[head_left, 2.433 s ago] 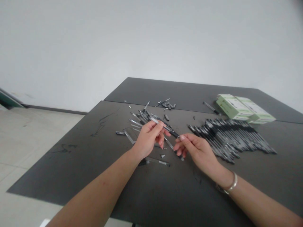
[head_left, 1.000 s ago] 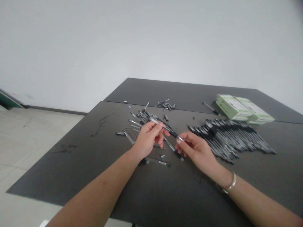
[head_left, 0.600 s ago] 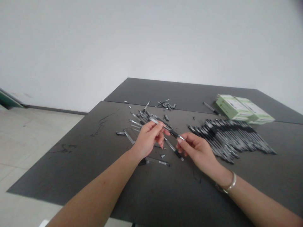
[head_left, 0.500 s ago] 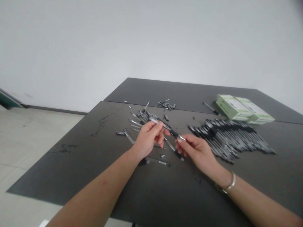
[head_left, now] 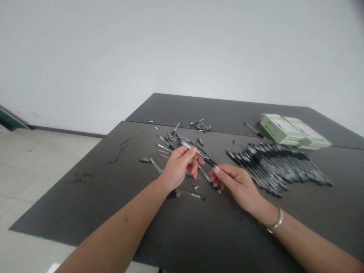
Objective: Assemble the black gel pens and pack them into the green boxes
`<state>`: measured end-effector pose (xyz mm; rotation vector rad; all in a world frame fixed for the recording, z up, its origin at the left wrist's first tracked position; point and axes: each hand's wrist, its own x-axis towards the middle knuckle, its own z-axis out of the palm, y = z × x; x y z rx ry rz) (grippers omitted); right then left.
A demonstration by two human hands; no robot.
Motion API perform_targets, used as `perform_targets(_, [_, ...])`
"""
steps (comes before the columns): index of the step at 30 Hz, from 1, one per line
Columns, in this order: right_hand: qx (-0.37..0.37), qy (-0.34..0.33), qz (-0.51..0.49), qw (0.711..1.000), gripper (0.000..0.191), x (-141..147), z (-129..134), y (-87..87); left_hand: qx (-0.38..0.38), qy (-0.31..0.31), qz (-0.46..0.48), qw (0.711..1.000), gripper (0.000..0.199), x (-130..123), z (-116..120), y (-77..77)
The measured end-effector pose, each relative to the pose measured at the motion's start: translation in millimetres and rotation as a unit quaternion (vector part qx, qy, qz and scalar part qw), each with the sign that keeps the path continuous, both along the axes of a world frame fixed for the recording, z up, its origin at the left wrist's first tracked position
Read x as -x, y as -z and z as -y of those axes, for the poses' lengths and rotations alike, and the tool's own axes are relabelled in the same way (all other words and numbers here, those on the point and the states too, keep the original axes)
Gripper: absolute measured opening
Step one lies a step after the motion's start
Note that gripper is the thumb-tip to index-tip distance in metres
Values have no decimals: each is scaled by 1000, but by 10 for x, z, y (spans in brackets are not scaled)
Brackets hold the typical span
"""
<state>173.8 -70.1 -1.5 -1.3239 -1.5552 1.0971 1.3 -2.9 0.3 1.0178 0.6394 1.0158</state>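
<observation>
The left hand [head_left: 182,167] and right hand [head_left: 233,184] grip one pen [head_left: 209,162]. Scattered pens [head_left: 176,138] lie mostly left of it, a pen row [head_left: 280,165] right of it.

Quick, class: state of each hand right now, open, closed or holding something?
Left hand: closed, holding a pen by its barrel.
Right hand: closed, pinching that pen's near end.

Left forearm [head_left: 122,223] is bare and slants up from the bottom edge, right forearm [head_left: 307,237] is bare too and comes in from the lower right corner. Left hand [head_left: 181,167]'s got a thumb-and-finger pinch going, other fingers kinda loosely curled under. Right hand [head_left: 236,183]'s pinching as well, thumb [head_left: 224,175] pointing toward the left one. They're close but not touching.
</observation>
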Motion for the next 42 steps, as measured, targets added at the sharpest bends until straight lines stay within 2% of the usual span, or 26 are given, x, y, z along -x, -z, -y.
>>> perform_targets(8, [37, -11, -37, 999, 41, 3, -7, -4, -4, 8, -1, 1000, 25, 7, -13, 31])
perform_targets(18, [101, -36, -143, 984, 39, 5, -18, -45, -17, 23, -8, 1000, 25, 10, -27, 29])
perform_targets(29, [88, -39, -125, 987, 41, 11, -29, -9, -5, 13, 4, 1000, 25, 9, -12, 20])
perform_targets(31, [74, -40, -95, 992, 42, 16, -27, -11, 1, -7, 9, 1000, 24, 16, -25, 7])
perform_targets(36, [59, -18, -34, 998, 40, 11, -42, -1, 13, -115, 21, 993, 25, 62, -102, -6])
perform_targets(42, [38, -12, 38, 998, 35, 7, -86, 35, 15, -148, 26, 989, 26, 95, -145, -4])
